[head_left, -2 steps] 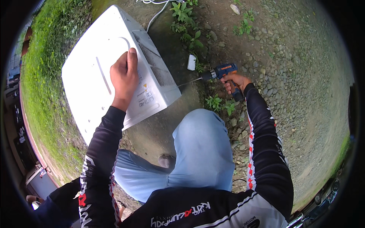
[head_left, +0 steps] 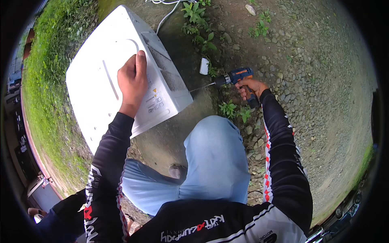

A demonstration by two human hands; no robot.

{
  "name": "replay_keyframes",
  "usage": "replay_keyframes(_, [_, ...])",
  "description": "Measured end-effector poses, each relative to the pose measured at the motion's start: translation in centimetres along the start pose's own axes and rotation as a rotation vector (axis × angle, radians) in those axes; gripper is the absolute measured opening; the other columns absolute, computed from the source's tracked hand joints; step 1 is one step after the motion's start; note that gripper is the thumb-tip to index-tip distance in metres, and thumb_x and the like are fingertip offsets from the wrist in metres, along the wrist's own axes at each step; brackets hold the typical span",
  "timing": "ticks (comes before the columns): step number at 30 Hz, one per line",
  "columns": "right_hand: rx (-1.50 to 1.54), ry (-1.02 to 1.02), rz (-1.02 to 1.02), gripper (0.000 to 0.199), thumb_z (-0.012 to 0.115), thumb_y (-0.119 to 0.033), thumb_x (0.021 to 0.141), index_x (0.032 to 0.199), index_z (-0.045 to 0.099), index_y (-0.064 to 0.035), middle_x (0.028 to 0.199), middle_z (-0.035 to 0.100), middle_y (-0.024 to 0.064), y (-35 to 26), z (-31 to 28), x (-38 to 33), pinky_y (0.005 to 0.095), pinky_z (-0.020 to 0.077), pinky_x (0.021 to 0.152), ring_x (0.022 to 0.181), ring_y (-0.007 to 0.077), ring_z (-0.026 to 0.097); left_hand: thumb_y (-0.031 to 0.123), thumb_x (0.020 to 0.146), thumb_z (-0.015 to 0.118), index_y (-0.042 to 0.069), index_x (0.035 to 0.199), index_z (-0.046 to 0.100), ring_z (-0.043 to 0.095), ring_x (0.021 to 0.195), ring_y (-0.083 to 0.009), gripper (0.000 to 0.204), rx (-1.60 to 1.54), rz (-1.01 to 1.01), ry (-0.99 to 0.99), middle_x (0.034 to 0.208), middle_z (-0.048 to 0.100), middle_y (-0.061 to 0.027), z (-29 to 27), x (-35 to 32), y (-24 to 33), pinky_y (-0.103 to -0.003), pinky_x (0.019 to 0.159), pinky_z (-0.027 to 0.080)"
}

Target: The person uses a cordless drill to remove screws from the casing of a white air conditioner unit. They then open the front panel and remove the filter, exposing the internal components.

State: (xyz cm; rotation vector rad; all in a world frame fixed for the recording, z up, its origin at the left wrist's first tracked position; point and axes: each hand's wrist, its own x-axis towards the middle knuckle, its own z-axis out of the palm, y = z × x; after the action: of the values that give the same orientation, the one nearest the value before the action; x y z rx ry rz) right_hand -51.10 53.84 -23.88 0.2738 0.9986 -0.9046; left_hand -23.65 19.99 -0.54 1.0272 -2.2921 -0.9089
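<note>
A white metal casing (head_left: 95, 69) with a louvred grille (head_left: 164, 65) on its side, resembling an air conditioner's outdoor unit, lies tilted in front of me. My left hand (head_left: 134, 79) rests closed on its top panel, thumb along the upper side; the curled fingers are turned away, so anything inside them is hidden. To the right, my right hand (head_left: 249, 87) grips a blue-and-black cordless drill (head_left: 239, 75) by its handle. The drill points left, and its long thin bit (head_left: 204, 86) reaches to the casing's lower right corner. Whether the tip sits in a screw is too small to tell.
A small white block-shaped object (head_left: 204, 67) lies on the ground between casing and drill. White cable (head_left: 168, 16) trails behind the casing. Leafy weeds (head_left: 227, 108) and gravel (head_left: 300, 89) border the concrete. My bent knee (head_left: 214, 141) is close below. Another person's arm shows at lower left.
</note>
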Motion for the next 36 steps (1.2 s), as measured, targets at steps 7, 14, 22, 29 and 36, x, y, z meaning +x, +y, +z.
replay_keyframes(7, [-0.012,0.029,-0.166,0.019,0.076,-0.023,0.098,0.099,0.071,-0.0055,0.066,0.061,-0.0003,1.7,0.7,-1.2,0.0387,0.0525,0.056,0.056,0.0167,0.060,0.039,0.113,0.056,0.001,0.077,0.054,0.037,0.064,-0.0123,0.053,-0.069,0.030,0.019,0.063,0.042,-0.0038,0.2,0.7,-0.7,-0.034,0.059,0.036])
replay_keyframes(14, [0.063,0.097,-0.270,0.021,0.075,-0.022,0.100,0.100,0.069,-0.0015,0.066,0.060,0.0007,4.9,1.2,-3.4,0.0387,0.0532,0.056,0.057,0.0171,0.061,0.040,0.113,0.056,0.002,0.075,0.055,0.037,0.064,-0.0091,0.053,-0.215,-0.006,0.071,0.064,0.045,0.0018,-0.4,0.8,-0.7,-0.030,0.058,0.034])
replay_keyframes(22, [0.205,-0.041,-0.474,0.020,0.072,-0.019,0.101,0.108,0.069,-0.0005,0.068,0.062,0.0015,8.3,1.6,-10.7,0.0381,0.0541,0.059,0.060,0.0156,0.063,0.037,0.114,0.052,0.010,0.075,0.050,0.033,0.054,-0.0062,0.047,-0.969,-0.423,-0.190,0.066,0.039,0.0045,-1.8,-5.1,4.4,-0.025,0.047,0.024])
replay_keyframes(29, [0.149,-0.212,-0.685,0.024,0.077,-0.017,0.097,0.111,0.070,0.0007,0.069,0.064,0.0047,8.6,6.1,-18.1,0.0412,0.0542,0.059,0.060,0.0201,0.066,0.048,0.114,0.044,0.005,0.092,0.061,0.038,0.058,-0.0073,0.052,-0.798,-0.622,-0.366,0.074,0.047,0.0009,-0.2,-10.6,8.2,-0.024,0.050,0.031])
replay_keyframes(36, [-0.044,-0.110,-0.739,0.023,0.077,-0.013,0.093,0.107,0.071,0.0036,0.069,0.066,0.0056,6.9,11.1,-22.2,0.0393,0.0554,0.060,0.060,0.0193,0.067,0.058,0.112,0.040,0.005,0.092,0.064,0.037,0.055,-0.0080,0.062,-1.075,-0.860,-0.649,0.071,0.049,-0.0016,0.9,-10.7,10.1,-0.024,0.046,0.029])
